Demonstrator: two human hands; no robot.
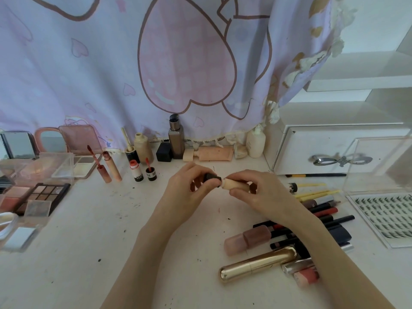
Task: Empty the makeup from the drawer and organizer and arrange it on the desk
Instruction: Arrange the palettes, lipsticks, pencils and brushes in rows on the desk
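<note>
Beige plastic concealer tube [236,184] is held level above the white counter [111,253]: right hand [259,192] grips its body, left hand [189,188] pinches its dark cap [212,176], probably to unscrew or close it.

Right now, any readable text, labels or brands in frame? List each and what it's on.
None can be read for certain.
Small white bottle with coral neck: dark vertical print on its label, too blurred to read.
Small black-and-white open bottle: vertical print, too blurred to read.
White pump bottle by the curtain: faint lines of print, too small.
Tube held in the hands: no lettering shows.
</note>
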